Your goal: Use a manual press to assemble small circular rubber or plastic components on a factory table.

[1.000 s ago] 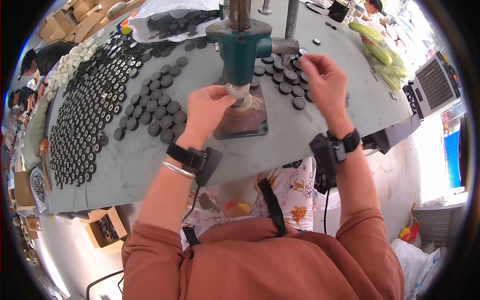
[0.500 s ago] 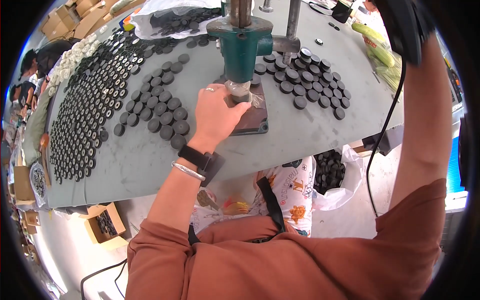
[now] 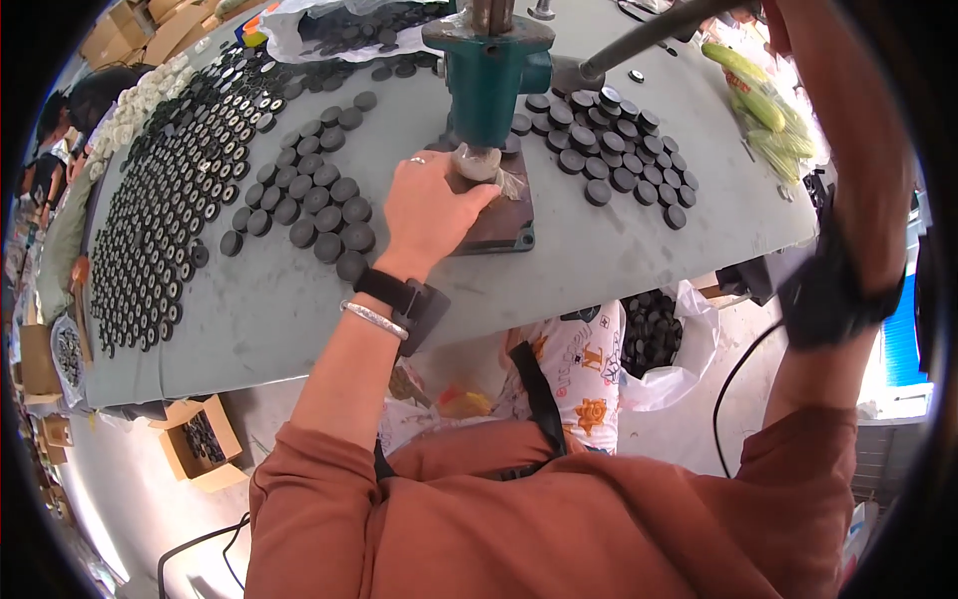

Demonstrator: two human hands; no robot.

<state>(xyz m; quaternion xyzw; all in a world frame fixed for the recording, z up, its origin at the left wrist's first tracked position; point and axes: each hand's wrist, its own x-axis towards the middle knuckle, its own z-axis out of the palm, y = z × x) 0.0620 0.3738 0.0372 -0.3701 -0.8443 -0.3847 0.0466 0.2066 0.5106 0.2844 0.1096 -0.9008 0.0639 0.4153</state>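
Note:
My left hand (image 3: 431,212), with a black wristband and a silver bangle, curls its thumb and fingers around a dark round piece on the base of a green hand press (image 3: 486,95). That piece is mostly hidden by the fingers and the clear plastic-wrapped tip (image 3: 476,162) of the press ram. At the top right, my right hand (image 3: 782,24) is at the end of the press's metal lever (image 3: 659,40), closed around it; the fingers are partly cut off and blurred. Black round caps (image 3: 317,205) lie left of the press, and more black caps (image 3: 624,150) are to its right.
Rows of black rings with pale centres (image 3: 165,240) cover the table's left side. A plastic bag of black parts (image 3: 369,30) lies behind. Bagged green vegetables (image 3: 763,110) sit far right. Below are a sack of caps (image 3: 654,334) and a cardboard box (image 3: 203,439). People work far left.
The lever has swung from upright down to the right, and my right arm has come lower with it. The left hand stays at the press tip. The whole view has shifted slightly.

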